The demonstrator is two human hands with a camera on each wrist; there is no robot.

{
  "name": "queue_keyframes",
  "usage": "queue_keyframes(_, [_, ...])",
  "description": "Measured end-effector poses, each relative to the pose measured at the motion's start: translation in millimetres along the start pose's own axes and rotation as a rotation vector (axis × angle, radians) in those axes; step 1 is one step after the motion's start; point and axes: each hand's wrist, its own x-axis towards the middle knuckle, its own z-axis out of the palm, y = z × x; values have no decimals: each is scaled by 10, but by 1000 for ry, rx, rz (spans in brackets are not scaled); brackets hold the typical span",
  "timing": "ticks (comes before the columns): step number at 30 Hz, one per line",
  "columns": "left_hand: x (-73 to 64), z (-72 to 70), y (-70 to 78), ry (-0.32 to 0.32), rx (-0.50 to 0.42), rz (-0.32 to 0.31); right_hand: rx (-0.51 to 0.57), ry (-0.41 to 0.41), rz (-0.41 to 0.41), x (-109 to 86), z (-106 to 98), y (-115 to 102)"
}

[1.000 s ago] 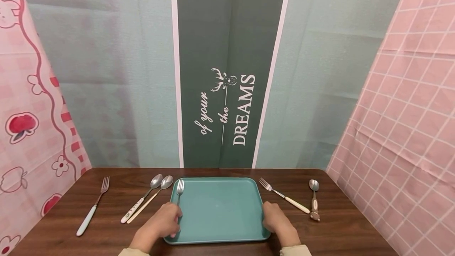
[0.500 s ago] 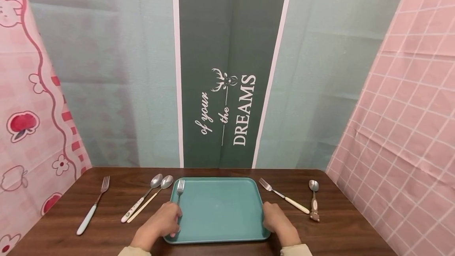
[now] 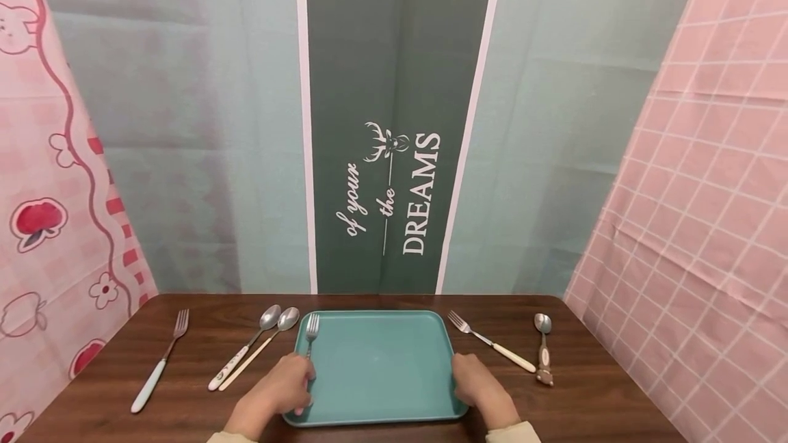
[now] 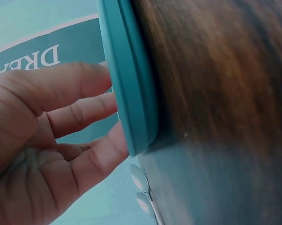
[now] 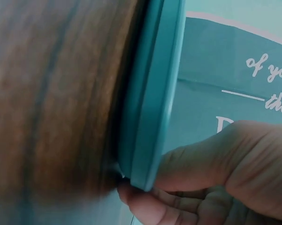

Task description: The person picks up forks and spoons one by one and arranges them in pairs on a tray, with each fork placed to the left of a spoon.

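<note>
A teal tray [image 3: 378,371] lies on the wooden table, and inside its left edge is a fork [image 3: 312,327] with tines pointing away. My left hand [image 3: 283,385] is at that edge, fingers bent around the fork's handle, which the hand hides. In the left wrist view its fingertips go behind the tray's rim [image 4: 129,84]. On the opposite side my right hand [image 3: 483,385] grips the tray; the right wrist view shows the thumb [image 5: 197,161] over the rim and a finger [image 5: 143,206] below it.
Left of the tray lie two spoons [image 3: 269,318] [image 3: 287,320] and a fork with a pale blue handle [image 3: 149,385]. To its right are a cream-handled fork [image 3: 514,357] and a spoon with a brown handle [image 3: 544,354]. Printed cloth [image 3: 185,156] hangs behind the table.
</note>
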Motion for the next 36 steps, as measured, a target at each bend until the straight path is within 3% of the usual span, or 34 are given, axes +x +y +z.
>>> queue_keyframes(8, [-7,-64,54,-64,-89,-36,-14,3,16,23,-30,-75])
queue_keyframes(13, [4,-72,69,-48,-63,-91,-25,15,21,30,-17,-108])
queue_keyframes(20, [13,-53,74,-42,-49,-106,-7,11,29,17,2,-70])
queue_keyframes(24, [21,-55,90,-3,3,-99,-5,1,28,14,-6,-57])
queue_keyframes(31, [49,-80,118,114,201,-65,5,-33,60,16,-39,-50])
queue_keyframes(36, [41,-80,117,141,225,-64,5,-29,58,11,-37,-38])
